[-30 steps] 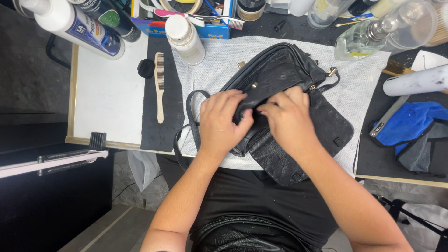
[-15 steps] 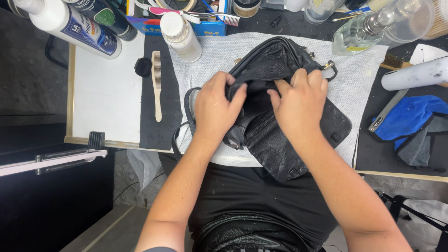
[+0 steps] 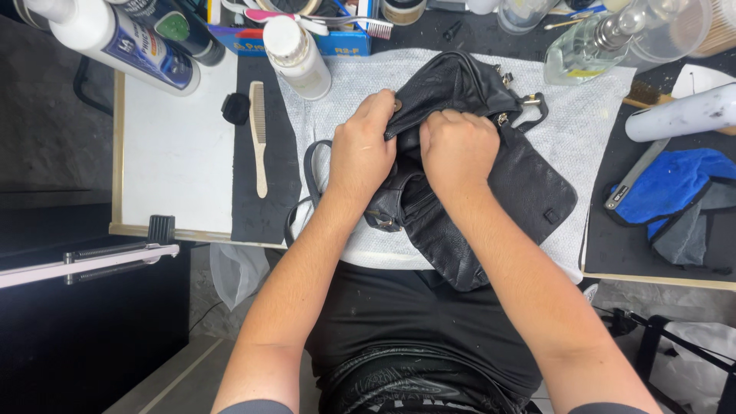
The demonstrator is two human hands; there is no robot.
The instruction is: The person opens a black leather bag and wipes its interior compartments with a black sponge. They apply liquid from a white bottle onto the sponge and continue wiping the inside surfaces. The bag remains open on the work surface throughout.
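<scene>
A black leather bag (image 3: 529, 180) is laid on a white textured cloth (image 3: 345, 103) at the middle of the worktable, its flap spread toward the right. Its upper edge is gripped by the left hand (image 3: 362, 153) and the right hand (image 3: 458, 149), both clamped on the leather, knuckles just beside each other. A wooden comb (image 3: 258, 138) is seen well to the left, on a dark mat (image 3: 268, 207).

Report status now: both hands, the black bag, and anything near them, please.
Left hand and right hand both grip the black leather bag at its opening. Bag lies on white cloth. Wooden comb and white bottle nearby, not touching.
</scene>
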